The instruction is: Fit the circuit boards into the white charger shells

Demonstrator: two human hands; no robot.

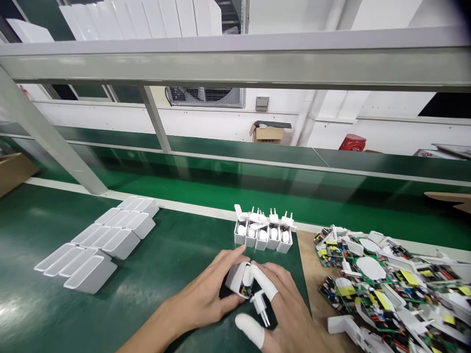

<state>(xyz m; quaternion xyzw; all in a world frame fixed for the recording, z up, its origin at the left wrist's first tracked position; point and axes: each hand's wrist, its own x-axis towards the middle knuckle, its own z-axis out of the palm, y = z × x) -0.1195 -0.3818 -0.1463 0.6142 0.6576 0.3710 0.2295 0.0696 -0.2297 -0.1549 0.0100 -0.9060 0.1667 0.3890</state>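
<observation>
Near the front of the bench, my left hand (215, 287) grips a white adapter housing (234, 277) between its thumb and fingers. Inside the housing's open end are a white rounded piece and small circuit parts. A two-pin plug end (259, 302) hangs out of it toward me, pins pointing down. My right hand (285, 304) has white covers on thumb and index finger. Its index finger presses at the housing's right edge, while the thumb is spread apart. Just beyond stand several similar housings (262, 239) in a row, with plug ends lying loose on top.
Empty white housings (91, 272) stand in rows at left on the green bench (154, 304). A heap of circuit boards (390, 289) with white parts covers a brown board (307, 250) at right. A metal shelf beam (235, 63) crosses above; a carton (14, 171) sits far left.
</observation>
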